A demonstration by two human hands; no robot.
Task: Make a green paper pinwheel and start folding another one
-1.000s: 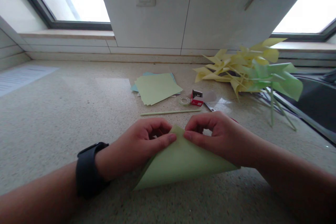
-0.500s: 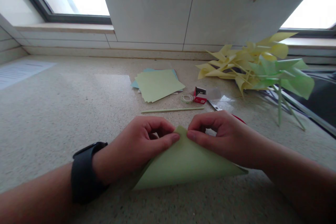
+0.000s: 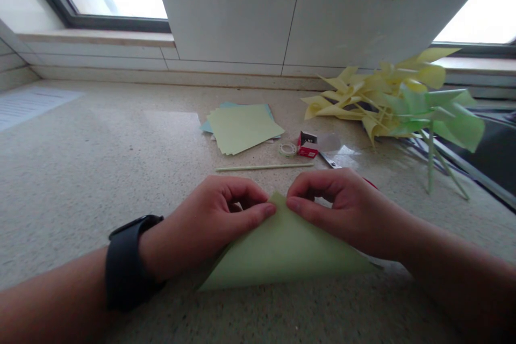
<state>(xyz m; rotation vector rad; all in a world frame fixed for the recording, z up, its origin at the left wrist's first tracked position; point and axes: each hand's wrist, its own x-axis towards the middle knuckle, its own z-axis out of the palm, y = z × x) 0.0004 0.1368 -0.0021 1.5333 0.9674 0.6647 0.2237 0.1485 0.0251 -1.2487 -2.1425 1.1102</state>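
Note:
A sheet of light green paper (image 3: 288,258) is doubled over into a triangle, its tip pointing away from me and its folded side towards me. My left hand (image 3: 229,215) pinches the left side of that tip between thumb and fingers. On the tip's right side, my right hand (image 3: 338,207) pinches the paper in the same way. Just beyond both hands a thin pale green stick (image 3: 264,167) lies crosswise on the counter. Scissors (image 3: 329,160) with a red handle lie partly hidden behind my right hand.
Past the stick lie a stack of green and blue paper sheets (image 3: 245,128), a white ring-shaped roll (image 3: 287,149) and a small red box (image 3: 308,145). Yellow paper pinwheels (image 3: 346,97) and a green pinwheel (image 3: 451,115) are piled at right. A printed sheet (image 3: 36,105) lies far left.
Both hands keep their pinch at the paper's tip. The triangle's folded side looks slightly flatter, and its left corner reaches a little further left. The view has shifted slightly.

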